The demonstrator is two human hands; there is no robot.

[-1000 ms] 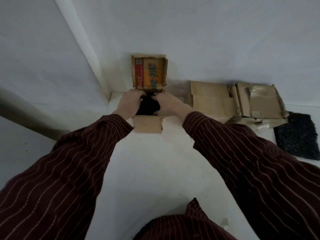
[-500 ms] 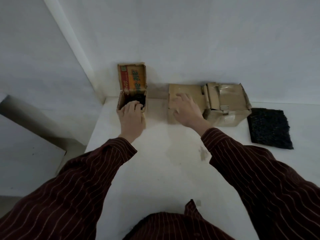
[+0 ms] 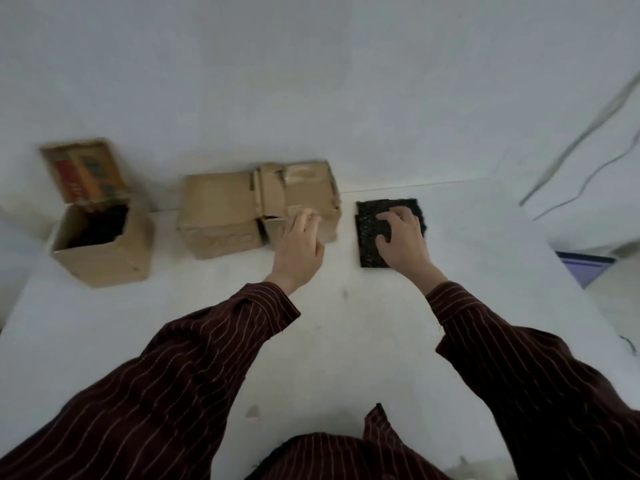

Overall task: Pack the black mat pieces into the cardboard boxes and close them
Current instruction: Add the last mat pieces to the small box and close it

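An open cardboard box stands at the left of the white table, its printed lid raised, with a black mat piece inside. Two more cardboard boxes sit at the back middle: a closed one and one with loose flaps beside it. A flat black mat piece lies to their right. My right hand rests on that mat, fingers curled over it. My left hand hovers in front of the flapped box, fingers loosely apart, holding nothing.
The white table runs along a white wall. Its right edge slants down at the far right, where a purple-edged object sits below. Thin cables hang on the wall at the upper right.
My view has swung right. Both hands left the left box, which stays open with the mat inside. The right hand moved onto the flat mat; the left moved to the flapped box.
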